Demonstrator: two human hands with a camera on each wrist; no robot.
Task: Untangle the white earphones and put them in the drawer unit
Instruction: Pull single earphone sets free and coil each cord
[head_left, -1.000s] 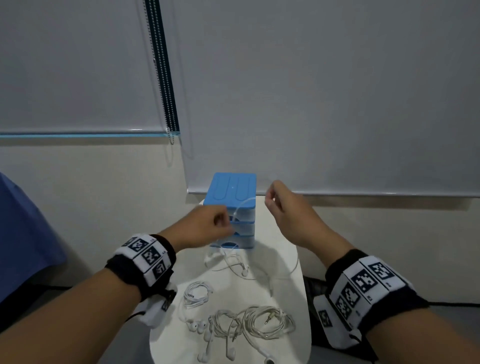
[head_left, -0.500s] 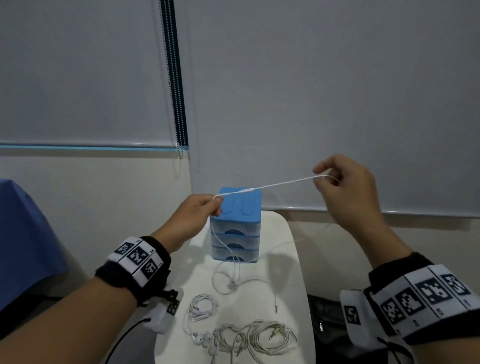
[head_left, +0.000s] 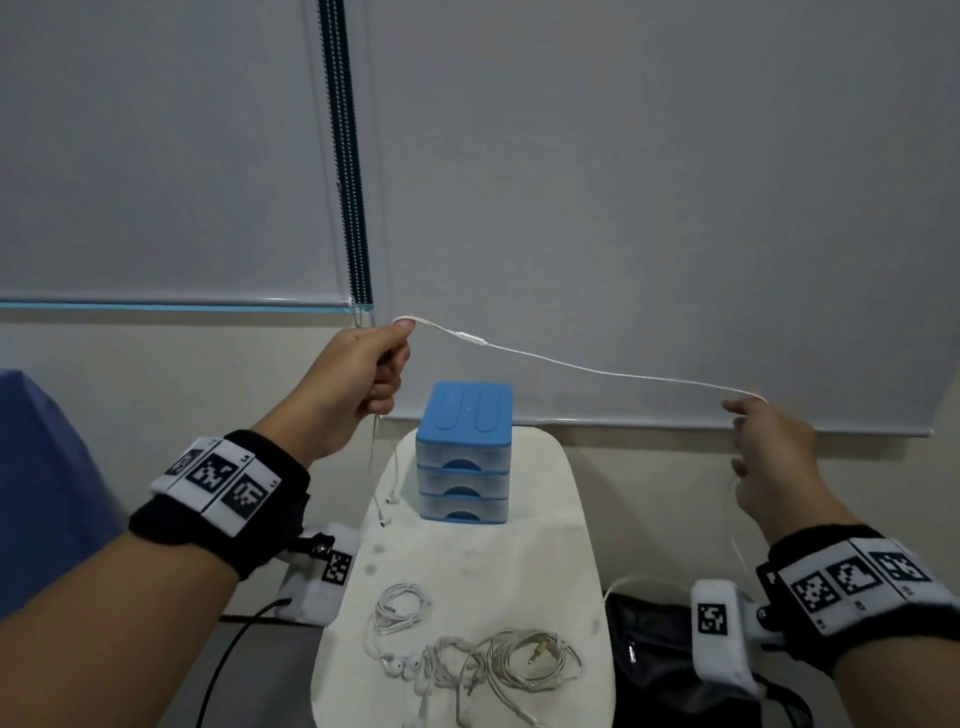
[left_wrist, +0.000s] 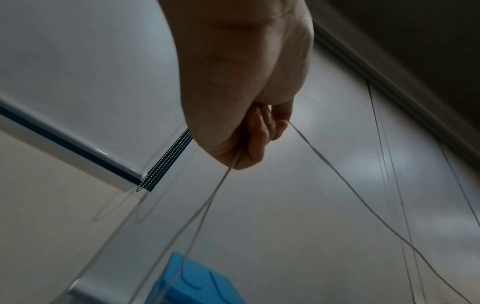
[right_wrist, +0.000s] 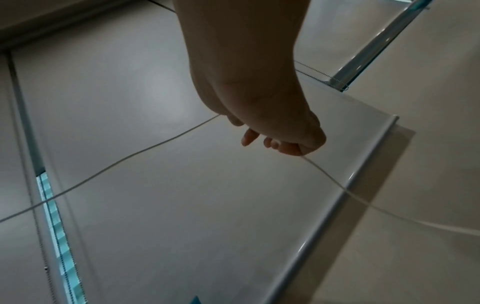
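A white earphone cable (head_left: 597, 370) stretches in the air between both hands, above the blue drawer unit (head_left: 463, 449). My left hand (head_left: 363, 379) is raised left of the unit and grips the cable in its curled fingers (left_wrist: 259, 133); two earbud strands (head_left: 384, 488) hang from it to the table. My right hand (head_left: 763, 441) is far out to the right and pinches the other end of the cable (right_wrist: 155, 144), whose tail drops past the wrist. The unit's three drawers are closed. More tangled white earphones (head_left: 467, 660) lie at the near end of the table.
The small white table (head_left: 519, 566) stands against a beige wall under grey roller blinds with a bead chain (head_left: 353, 208). A black bag (head_left: 660, 654) sits on the floor to the right, a blue cloth (head_left: 41, 493) to the left. A black cable (head_left: 228, 660) runs below my left wrist.
Both hands have pulled apart: the left rose and went left, the right swung far right and lower. The cable is drawn out longer and the earbuds have lifted toward the table's left edge.
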